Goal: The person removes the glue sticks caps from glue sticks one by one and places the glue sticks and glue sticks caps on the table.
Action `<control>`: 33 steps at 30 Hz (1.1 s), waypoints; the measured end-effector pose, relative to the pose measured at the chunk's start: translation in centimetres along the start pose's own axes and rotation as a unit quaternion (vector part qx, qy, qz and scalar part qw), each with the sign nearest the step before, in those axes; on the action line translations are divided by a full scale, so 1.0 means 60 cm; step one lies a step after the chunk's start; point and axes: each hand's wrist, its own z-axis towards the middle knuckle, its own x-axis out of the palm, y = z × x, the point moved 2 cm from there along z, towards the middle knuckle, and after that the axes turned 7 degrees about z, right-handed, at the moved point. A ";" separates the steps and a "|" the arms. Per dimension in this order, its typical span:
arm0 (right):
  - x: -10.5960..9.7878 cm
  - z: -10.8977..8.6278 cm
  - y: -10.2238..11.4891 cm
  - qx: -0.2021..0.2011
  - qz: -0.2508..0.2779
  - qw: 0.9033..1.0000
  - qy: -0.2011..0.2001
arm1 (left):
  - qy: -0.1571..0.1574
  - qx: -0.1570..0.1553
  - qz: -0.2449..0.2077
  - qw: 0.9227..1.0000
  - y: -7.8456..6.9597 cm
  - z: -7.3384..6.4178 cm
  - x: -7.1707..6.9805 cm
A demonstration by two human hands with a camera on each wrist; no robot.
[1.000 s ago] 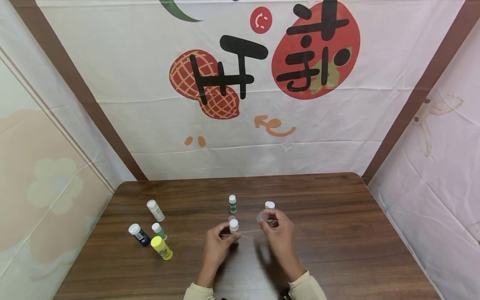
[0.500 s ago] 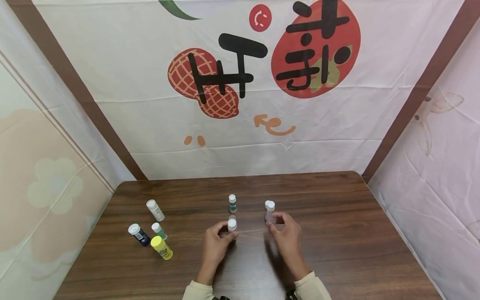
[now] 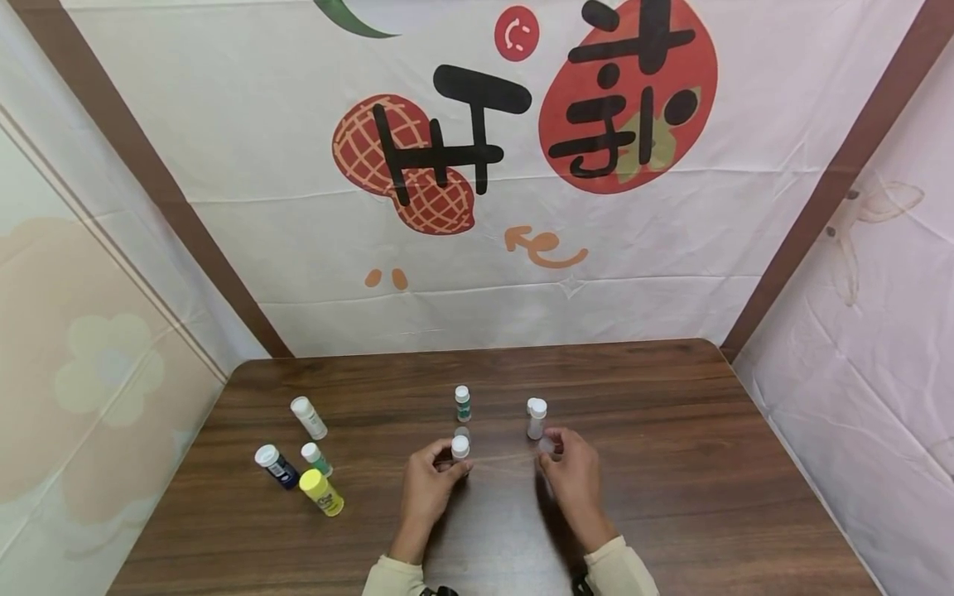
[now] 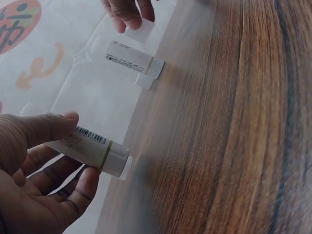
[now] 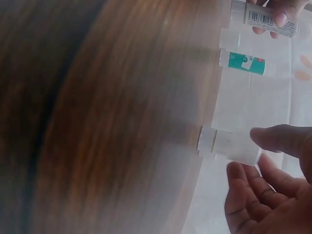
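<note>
My left hand [image 3: 428,488] grips a white glue stick [image 3: 460,449] upright, thumb on one side and fingers on the other. The left wrist view shows the barcode on its label [image 4: 90,141]. My right hand [image 3: 575,476] pinches a translucent cap [image 3: 547,445] low over the table, between thumb and fingers. Just beyond that cap stands another white glue stick [image 3: 536,420]. A small white object [image 3: 531,404] is mostly hidden behind it. In the right wrist view the ribbed cap [image 5: 246,152] overlaps the stick behind, and contact cannot be told.
A small green-labelled glue stick [image 3: 463,404] stands at the back, with a clear cap [image 3: 462,432] in front. At the left are a white stick [image 3: 309,418], a dark blue one [image 3: 277,466], a green-and-white one [image 3: 316,458] and a yellow one [image 3: 322,492] on the wooden table [image 3: 708,497].
My right hand has moved right and nearer the person with the translucent cap, uncovering the white glue stick beyond. My left hand has shifted slightly left, still holding its stick.
</note>
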 end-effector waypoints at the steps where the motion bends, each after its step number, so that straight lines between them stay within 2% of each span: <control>1: 0.001 0.001 -0.001 0.000 -0.010 1.000 0.007 | 0.001 -0.001 0.002 1.000 0.000 0.000 0.000; 8: 0.009 0.008 -0.005 0.000 -0.068 0.996 0.052 | 0.001 0.000 0.023 1.000 0.003 0.005 0.004; 15: 0.019 0.013 -0.009 -0.031 -0.112 0.992 0.048 | 0.002 -0.004 0.022 1.000 0.008 0.006 0.006; 20: 0.023 0.013 -0.012 -0.042 -0.126 0.990 0.056 | 0.003 -0.002 0.020 1.000 0.011 0.005 0.008; 28: 0.020 0.021 -0.010 -0.070 -0.116 0.989 0.056 | 0.003 -0.002 0.020 1.000 0.015 0.006 0.010; 33: 0.022 0.029 -0.002 -0.065 -0.134 0.986 0.077 | 0.005 -0.002 0.021 1.000 0.014 0.006 0.009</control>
